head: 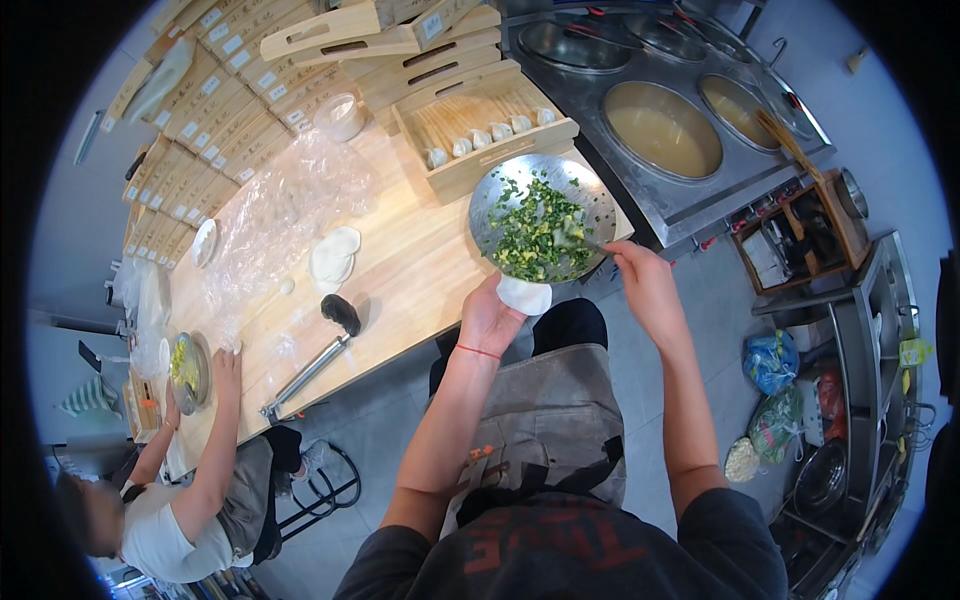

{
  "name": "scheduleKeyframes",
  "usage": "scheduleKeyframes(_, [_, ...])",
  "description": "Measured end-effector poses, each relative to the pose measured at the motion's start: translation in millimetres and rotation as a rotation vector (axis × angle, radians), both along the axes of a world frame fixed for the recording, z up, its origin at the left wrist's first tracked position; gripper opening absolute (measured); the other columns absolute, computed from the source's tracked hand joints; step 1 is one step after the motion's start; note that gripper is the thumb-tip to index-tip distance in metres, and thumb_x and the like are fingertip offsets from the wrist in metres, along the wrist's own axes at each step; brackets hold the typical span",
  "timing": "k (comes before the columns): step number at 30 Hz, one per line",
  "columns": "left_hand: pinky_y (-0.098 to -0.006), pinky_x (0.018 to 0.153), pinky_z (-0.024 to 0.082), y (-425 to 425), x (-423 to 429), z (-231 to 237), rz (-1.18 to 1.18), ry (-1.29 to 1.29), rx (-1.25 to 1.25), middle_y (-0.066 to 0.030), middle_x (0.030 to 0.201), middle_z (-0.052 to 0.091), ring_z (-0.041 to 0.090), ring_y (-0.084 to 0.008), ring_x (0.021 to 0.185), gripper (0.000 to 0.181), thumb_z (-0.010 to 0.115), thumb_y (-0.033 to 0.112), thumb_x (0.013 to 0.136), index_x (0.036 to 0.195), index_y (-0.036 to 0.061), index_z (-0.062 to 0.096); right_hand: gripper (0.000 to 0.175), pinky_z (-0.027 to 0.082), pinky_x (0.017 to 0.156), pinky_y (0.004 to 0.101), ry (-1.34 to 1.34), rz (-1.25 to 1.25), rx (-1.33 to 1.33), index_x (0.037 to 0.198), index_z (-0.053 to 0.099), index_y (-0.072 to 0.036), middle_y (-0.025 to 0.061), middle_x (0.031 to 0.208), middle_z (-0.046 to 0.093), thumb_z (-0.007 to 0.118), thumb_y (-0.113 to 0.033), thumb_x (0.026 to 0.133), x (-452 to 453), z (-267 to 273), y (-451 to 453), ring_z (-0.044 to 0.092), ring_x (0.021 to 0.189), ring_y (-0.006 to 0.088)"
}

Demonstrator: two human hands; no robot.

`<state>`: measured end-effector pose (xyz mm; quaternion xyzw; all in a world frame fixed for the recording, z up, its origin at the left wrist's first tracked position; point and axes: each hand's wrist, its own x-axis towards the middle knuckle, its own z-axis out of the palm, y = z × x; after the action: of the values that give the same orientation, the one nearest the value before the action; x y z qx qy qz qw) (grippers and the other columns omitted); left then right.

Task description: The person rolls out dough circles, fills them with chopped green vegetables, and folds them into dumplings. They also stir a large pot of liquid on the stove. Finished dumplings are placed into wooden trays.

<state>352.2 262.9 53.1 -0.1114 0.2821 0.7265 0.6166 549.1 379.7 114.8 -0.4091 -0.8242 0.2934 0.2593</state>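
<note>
My left hand (489, 313), with a red string at the wrist, holds a round white dough wrapper (527, 295) at the near rim of a wide metal bowl (487, 199). Chopped greens with yellow bits (534, 225) lie spread inside the bowl. My right hand (637, 262) grips a thin utensil whose far end (574, 234) is in the filling at the bowl's right side. Behind the bowl, several folded dumplings (501, 132) stand in a row in a wooden tray (420, 112). A stack of flat wrappers (334, 257) lies on the wooden table to the left.
Large round pots of cloudy liquid (664, 129) are set in a metal cooker at the right. A clear plastic sheet (300, 187), a small dough ball (286, 286) and a black-ended metal tool (315, 367) lie on the table. A co-worker (202, 487) sits at the lower left.
</note>
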Motion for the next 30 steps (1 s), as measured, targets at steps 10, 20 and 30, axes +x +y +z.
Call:
scheduleKeyframes(10, [-0.0503,0.116,0.037,-0.8,-0.3,0.7,-0.011,-0.007,-0.007,-0.0169,0.148,0.047,0.047,-0.0330,0.136,0.044,0.027,0.021,0.109,0.146,-0.0020,0.036,0.020,0.049,0.074,0.0415,-0.010,0.039,0.043,0.111,0.068,-0.003,0.0172,0.088,0.061,0.058,-0.002,0.094,2.3,13.8,-20.1,0.062,0.082,0.0357])
scheduleKeyframes(20, [-0.0499,0.115,0.037,-0.5,1.8,-4.9,-0.011,0.014,0.008,-0.0165,0.148,0.047,0.047,-0.0328,0.136,0.044,0.027,0.022,0.109,0.146,-0.0015,0.036,0.020,0.048,0.073,0.0432,-0.024,0.110,0.021,0.112,0.068,-0.004,0.0177,0.086,0.060,0.056,-0.003,0.096,2.3,16.0,-21.3,0.060,0.081,0.0380])
scheduleKeyframes(30, [-0.0499,0.114,0.038,-0.4,3.6,-3.1,-0.027,-0.009,0.053,-0.0168,0.146,0.049,0.049,-0.0329,0.134,0.044,0.028,0.022,0.109,0.145,-0.0019,0.038,0.020,0.049,0.076,0.0431,-0.033,0.127,-0.063,0.112,0.067,-0.002,0.0198,0.095,0.064,0.055,-0.002,0.096,2.7,17.8,-42.4,0.063,0.088,0.0399])
